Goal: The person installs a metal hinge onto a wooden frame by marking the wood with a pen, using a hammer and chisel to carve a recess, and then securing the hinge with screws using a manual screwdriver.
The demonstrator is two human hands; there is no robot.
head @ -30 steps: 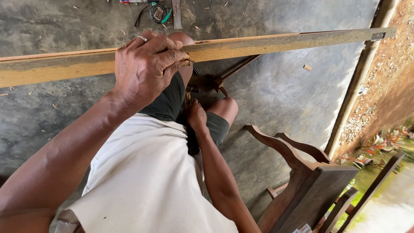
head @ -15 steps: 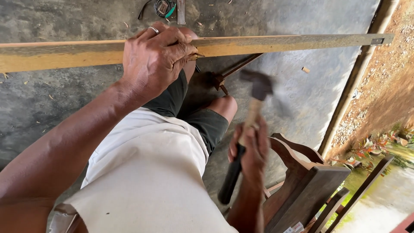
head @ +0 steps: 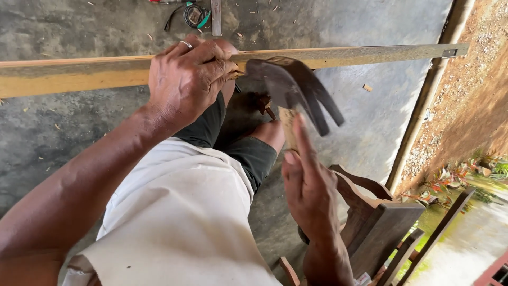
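- the wooden batten runs off the left edge of the view, so its near end is cut off; its far end carries a small dark metal fitting, too small to make out
- what sits on the batten under the left hand is hidden by the fingers; only a frayed, splintered bit of wood shows just beside the fingertips
- the claw hammer has a dark steel head, slightly blurred; most of its pale wooden handle is covered by the right hand, and the lower end of the handle cannot be seen
- at the top edge a small round tape measure and a thin strip lie on the concrete floor, partly cut off
- left hand: palm down on the batten, fingers curled over its far edge in a firm grip, a ring on one finger, forearm reaching in from the lower left
- right hand: closed around the hammer handle, index finger stretched straight up along it toward the head, wrist coming up from the bottom edge
- hammer head is at the batten, its face just beside the left fingertips, claws pointing right and down
- the batten lies across the person's raised knee, above dark shorts and a white shirt
- a dark wooden chair frame stands low right, partly out of view
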